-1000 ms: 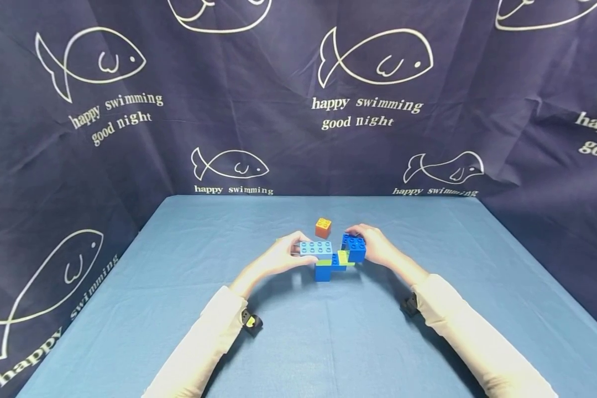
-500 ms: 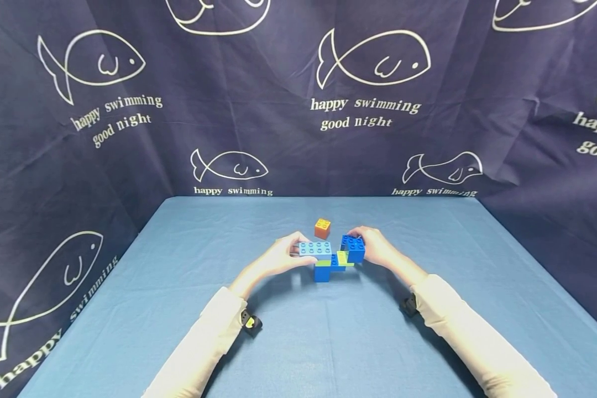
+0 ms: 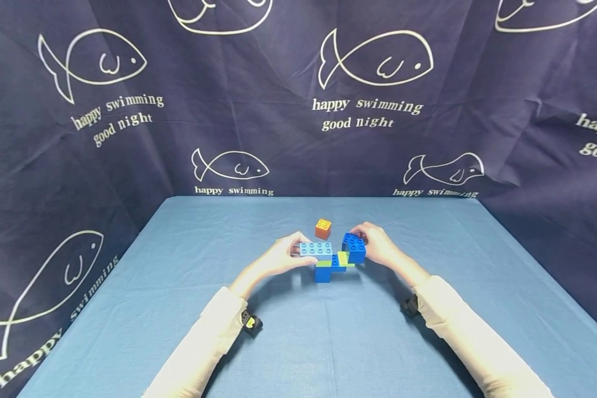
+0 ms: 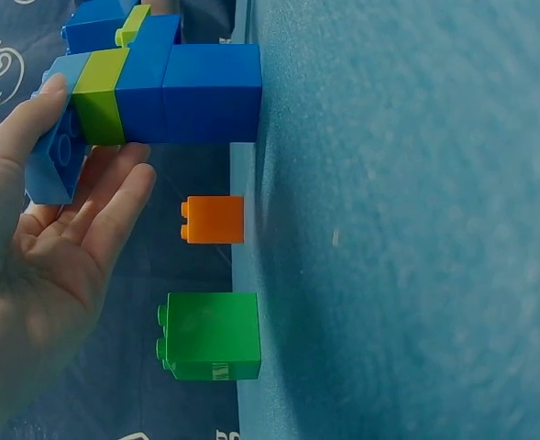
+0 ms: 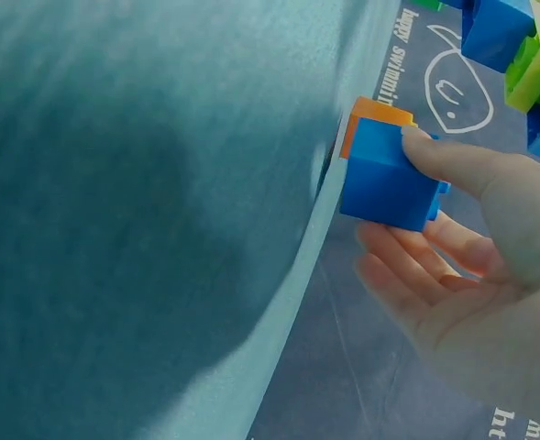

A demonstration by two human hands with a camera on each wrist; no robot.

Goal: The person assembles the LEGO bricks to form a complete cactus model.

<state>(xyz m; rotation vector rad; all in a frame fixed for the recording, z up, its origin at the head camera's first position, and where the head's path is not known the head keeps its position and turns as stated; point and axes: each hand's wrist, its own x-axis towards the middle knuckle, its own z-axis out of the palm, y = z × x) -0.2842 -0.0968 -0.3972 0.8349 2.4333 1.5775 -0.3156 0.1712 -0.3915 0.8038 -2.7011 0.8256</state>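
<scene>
My left hand [image 3: 283, 254] grips the light blue eight-stud brick [image 3: 315, 250] on top of a joined toy-brick build. Below that brick come a lime brick [image 4: 102, 96] and blue bricks [image 4: 213, 92], which reach down to the table. A side arm of the build carries another lime brick [image 3: 342, 258], with a dark blue brick [image 3: 356, 253] at its right end. Just behind that end, my right hand [image 5: 490, 238] pinches a separate blue brick [image 5: 389, 174] between thumb and fingers. Seen from the head, this brick is partly covered by the build's dark blue one.
An orange brick [image 3: 323, 228] stands alone on the blue cloth-covered table [image 3: 298, 342], behind the build. In the left wrist view a green brick [image 4: 213, 336] also stands on the table; my left hand nearly hides it from the head view. A dark fish-print curtain [image 3: 288, 110] surrounds the table.
My right hand has moved slightly up and to the right with its blue brick, more of which shows behind the build. My left hand and the build have stayed in place.
</scene>
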